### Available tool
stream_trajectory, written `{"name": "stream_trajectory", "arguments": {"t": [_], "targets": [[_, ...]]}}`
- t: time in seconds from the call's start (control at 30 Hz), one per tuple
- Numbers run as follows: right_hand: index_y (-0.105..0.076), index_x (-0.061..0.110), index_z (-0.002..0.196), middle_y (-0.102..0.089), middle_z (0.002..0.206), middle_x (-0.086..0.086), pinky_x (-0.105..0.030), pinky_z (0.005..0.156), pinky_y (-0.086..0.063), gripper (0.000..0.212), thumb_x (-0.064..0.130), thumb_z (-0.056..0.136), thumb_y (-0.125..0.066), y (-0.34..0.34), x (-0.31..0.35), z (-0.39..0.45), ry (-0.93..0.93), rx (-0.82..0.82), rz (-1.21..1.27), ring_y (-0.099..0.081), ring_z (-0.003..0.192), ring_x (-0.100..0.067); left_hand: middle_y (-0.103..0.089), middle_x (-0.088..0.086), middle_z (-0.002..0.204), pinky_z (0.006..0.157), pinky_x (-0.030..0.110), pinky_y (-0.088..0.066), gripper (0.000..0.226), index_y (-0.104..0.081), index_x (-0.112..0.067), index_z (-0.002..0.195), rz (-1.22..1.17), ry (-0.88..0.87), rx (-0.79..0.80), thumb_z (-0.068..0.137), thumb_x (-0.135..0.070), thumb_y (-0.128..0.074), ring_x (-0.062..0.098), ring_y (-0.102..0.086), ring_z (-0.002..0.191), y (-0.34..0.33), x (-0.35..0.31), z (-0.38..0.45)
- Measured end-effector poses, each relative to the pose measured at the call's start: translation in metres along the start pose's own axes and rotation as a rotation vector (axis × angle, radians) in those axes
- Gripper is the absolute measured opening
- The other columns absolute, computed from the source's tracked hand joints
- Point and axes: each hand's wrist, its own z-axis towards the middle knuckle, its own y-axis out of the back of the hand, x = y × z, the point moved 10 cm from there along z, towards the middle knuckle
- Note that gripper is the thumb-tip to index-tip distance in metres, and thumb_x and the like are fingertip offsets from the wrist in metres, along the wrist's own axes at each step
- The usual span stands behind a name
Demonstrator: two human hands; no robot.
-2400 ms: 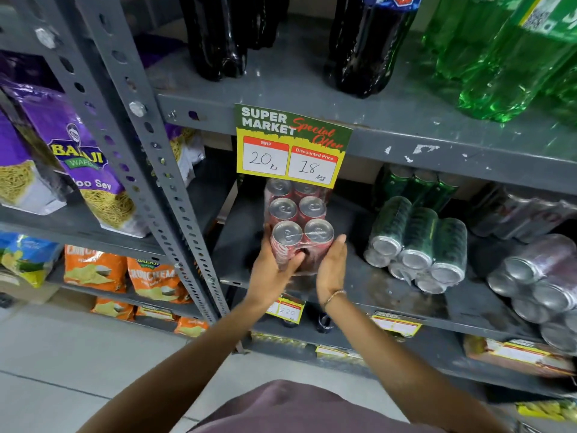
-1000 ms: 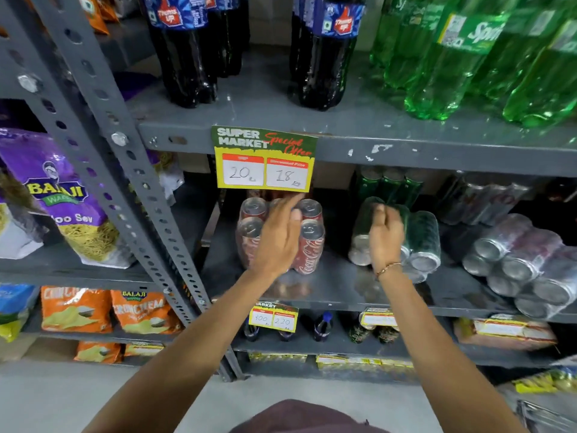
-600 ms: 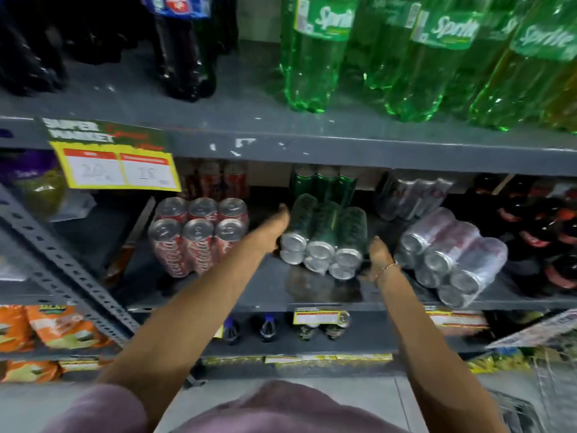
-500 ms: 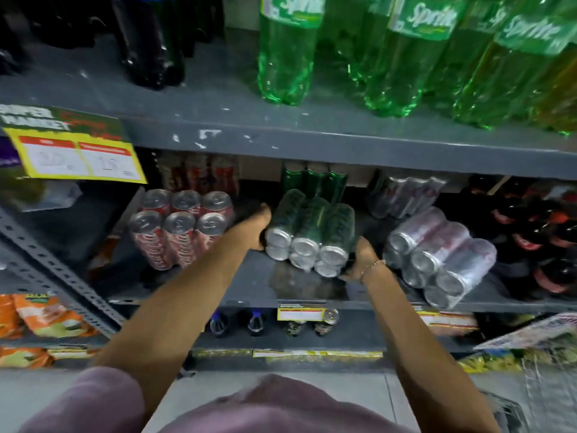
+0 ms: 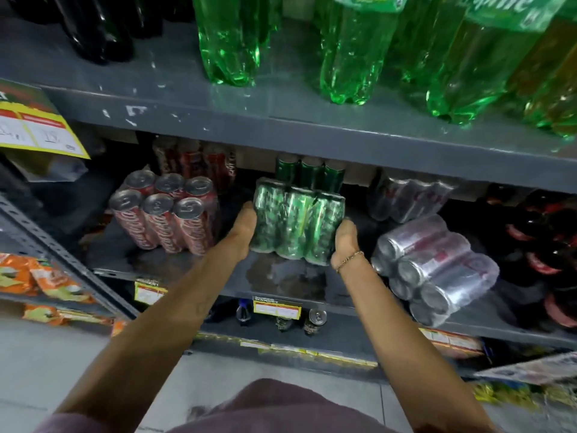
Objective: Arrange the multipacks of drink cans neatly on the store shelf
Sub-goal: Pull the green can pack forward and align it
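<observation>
A shrink-wrapped multipack of green cans (image 5: 298, 225) is tipped up with its side facing me, just above the grey middle shelf (image 5: 281, 282). My left hand (image 5: 243, 228) grips its left side and my right hand (image 5: 345, 242) grips its right side. A red-can multipack (image 5: 168, 214) stands upright to the left. A silver-can multipack (image 5: 434, 270) lies on its side to the right. More green cans (image 5: 310, 175), red cans (image 5: 193, 160) and a silver pack (image 5: 406, 196) stand further back.
Green plastic bottles (image 5: 346, 48) and dark bottles (image 5: 93, 26) fill the shelf above. A yellow price sign (image 5: 34, 123) hangs at left. Dark bottles with red labels (image 5: 546, 245) crowd the right end. Snack packets (image 5: 37, 276) sit beyond the slotted upright. Small bottles stand on the shelf below.
Both hands left the red pack, now standing upright, and took hold of the green pack. It has been turned from lying with can tops toward me to showing its side.
</observation>
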Motion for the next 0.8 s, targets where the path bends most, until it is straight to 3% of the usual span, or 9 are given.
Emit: {"name": "stream_trajectory", "arguments": {"t": [0.1, 0.27, 0.4, 0.5, 0.63, 0.73, 0.8], "targets": [[-0.064, 0.01, 0.096, -0.069, 0.093, -0.013, -0.041, 0.081, -0.053, 0.046, 0.037, 0.095, -0.028, -0.015, 0.007, 0.002, 0.102, 0.065, 0.095, -0.064, 0.083, -0.028, -0.063, 0.015, 0.118, 0.094, 0.042, -0.048, 0.045, -0.061, -0.015, 0.102, -0.065, -0.087, -0.006, 0.103, -0.035, -0.021, 0.029, -0.06, 0.099, 0.003, -0.001, -0.007], [-0.052, 0.003, 0.126, -0.062, 0.109, -0.019, -0.042, 0.082, -0.054, 0.064, 0.049, 0.082, -0.04, -0.029, 0.014, 0.012, 0.21, 0.14, 0.127, -0.061, 0.099, -0.034, -0.068, 0.003, 0.107, 0.079, 0.036, -0.053, 0.047, -0.06, -0.017, 0.122, -0.186, -0.185, 0.038, 0.101, -0.043, -0.026, 0.019, -0.064, 0.093, 0.006, 0.0, -0.006], [-0.057, 0.01, 0.114, -0.065, 0.096, -0.013, -0.036, 0.075, -0.053, 0.056, 0.05, 0.078, -0.042, -0.03, 0.011, 0.013, 0.226, 0.146, 0.089, -0.062, 0.09, -0.03, -0.066, -0.001, 0.104, 0.072, 0.028, -0.054, 0.047, -0.052, -0.016, 0.13, -0.219, -0.187, 0.024, 0.102, -0.041, -0.025, 0.013, -0.064, 0.09, 0.012, 0.016, -0.001], [-0.058, 0.012, 0.106, -0.067, 0.084, -0.005, -0.029, 0.068, -0.053, 0.037, 0.039, 0.09, -0.039, -0.029, 0.013, 0.011, 0.25, 0.161, 0.113, -0.063, 0.079, -0.021, -0.065, -0.005, 0.098, 0.065, 0.022, -0.053, 0.041, -0.054, -0.019, 0.123, -0.238, -0.164, 0.011, 0.102, -0.04, -0.026, 0.009, -0.063, 0.085, 0.011, 0.022, -0.003], [-0.057, 0.014, 0.1, -0.062, 0.088, -0.006, -0.031, 0.072, -0.05, 0.031, 0.036, 0.085, -0.042, -0.023, 0.01, 0.015, 0.273, 0.152, 0.118, -0.059, 0.08, -0.02, -0.062, 0.009, 0.125, 0.072, 0.027, -0.052, 0.049, -0.047, -0.012, 0.137, -0.231, -0.176, -0.017, 0.101, -0.04, -0.03, 0.013, -0.063, 0.092, 0.013, 0.029, 0.0], [-0.058, 0.016, 0.097, -0.063, 0.086, -0.003, -0.032, 0.076, -0.05, 0.037, 0.039, 0.071, -0.045, -0.022, 0.01, 0.018, 0.297, 0.155, 0.106, -0.059, 0.081, -0.019, -0.06, 0.012, 0.131, 0.073, 0.027, -0.052, 0.05, -0.046, -0.012, 0.138, -0.22, -0.174, -0.031, 0.1, -0.041, -0.03, 0.014, -0.063, 0.094, 0.014, 0.033, 0.001], [-0.059, 0.019, 0.091, -0.064, 0.082, 0.0, -0.031, 0.073, -0.049, 0.029, 0.036, 0.073, -0.043, -0.022, 0.01, 0.017, 0.301, 0.149, 0.112, -0.059, 0.078, -0.017, -0.059, 0.012, 0.132, 0.073, 0.026, -0.051, 0.05, -0.046, -0.012, 0.138, -0.216, -0.186, -0.024, 0.101, -0.041, -0.028, 0.013, -0.063, 0.093, 0.014, 0.031, 0.0]]}}
